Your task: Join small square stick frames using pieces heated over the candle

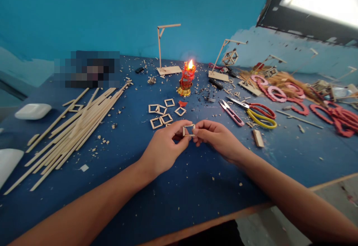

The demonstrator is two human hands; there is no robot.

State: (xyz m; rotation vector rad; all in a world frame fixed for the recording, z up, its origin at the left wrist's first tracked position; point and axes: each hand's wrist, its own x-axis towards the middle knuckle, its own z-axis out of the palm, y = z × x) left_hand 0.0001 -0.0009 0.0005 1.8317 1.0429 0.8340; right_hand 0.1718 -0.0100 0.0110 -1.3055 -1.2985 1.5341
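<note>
Between my two hands, just above the blue table, is a small square frame of wooden sticks (pixel 189 135). My left hand (pixel 167 145) pinches its left side between thumb and fingers. At the right side, the fingertips of my right hand (pixel 214 136) are closed on the same frame and partly cover it. Several finished-looking square stick frames (pixel 166 118) lie on the table just beyond my left hand. A small red scrap (pixel 182 104) rests near them. Farther back, a lit red candle (pixel 188 75) burns on a gold base.
Long wooden sticks (pixel 81 126) lie at the left. Right of my hands are pink-handled snips (pixel 231 113), scissors with red and yellow handles (pixel 258 115) and a wood block (pixel 257 138). Wooden stands (pixel 169 70) are at the back; red rings (pixel 321 113) lie far right.
</note>
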